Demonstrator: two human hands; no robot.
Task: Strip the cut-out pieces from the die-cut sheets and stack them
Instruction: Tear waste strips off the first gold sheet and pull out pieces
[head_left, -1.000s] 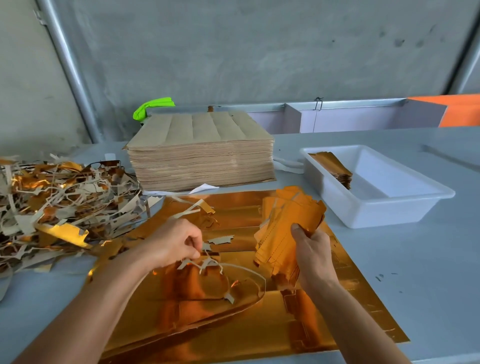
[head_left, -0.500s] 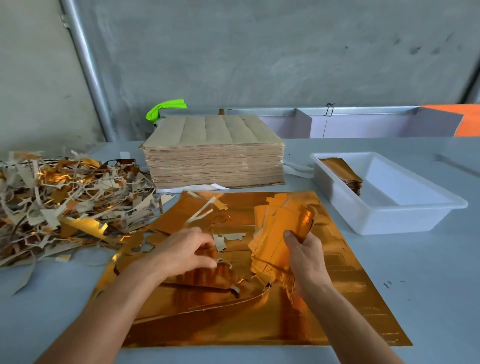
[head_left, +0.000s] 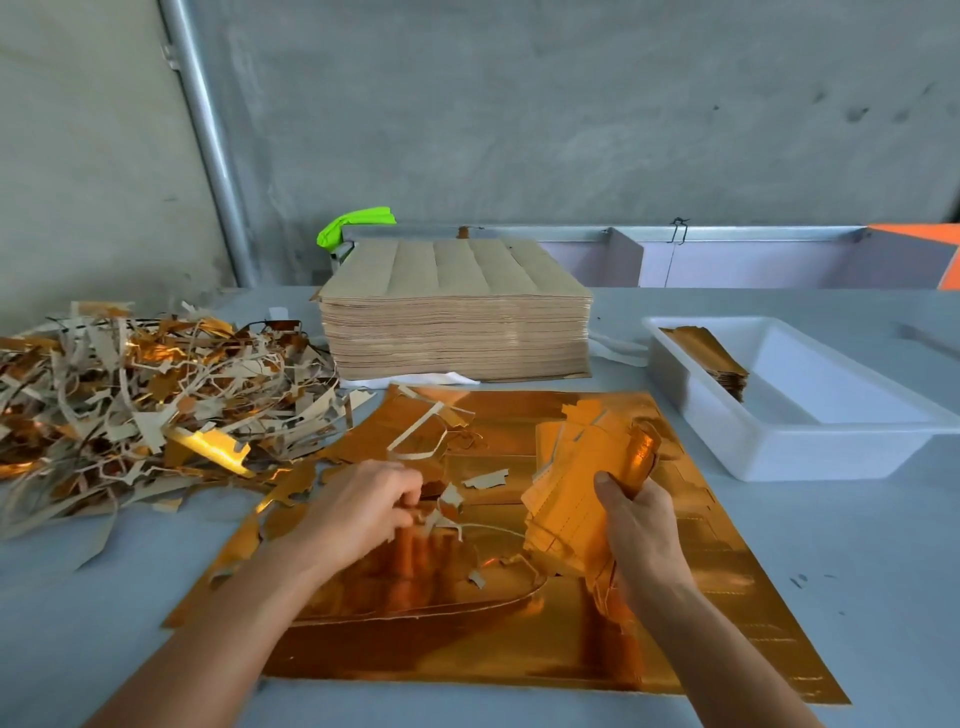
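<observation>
Curling round a bundle of gold cut-outs (head_left: 582, 483), right-hand fingers (head_left: 605, 480) grip while left-hand fingers (head_left: 402, 512) pinch scrap strips (head_left: 441, 512).

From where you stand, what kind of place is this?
Probably a packaging or print-finishing workshop: a tall sheet stack, a scrap heap of stripped trimmings, and a tray holding finished cut-outs.

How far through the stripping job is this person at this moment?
Early on, I'd judge. Done: a scrap pile lies at the left and a short stack of pieces sits in the white tray. In hand: the right hand holds a bundle of cut-outs while the left hand pulls waste strips off the gold sheet. Left: the tall stack of sheets behind.
</observation>
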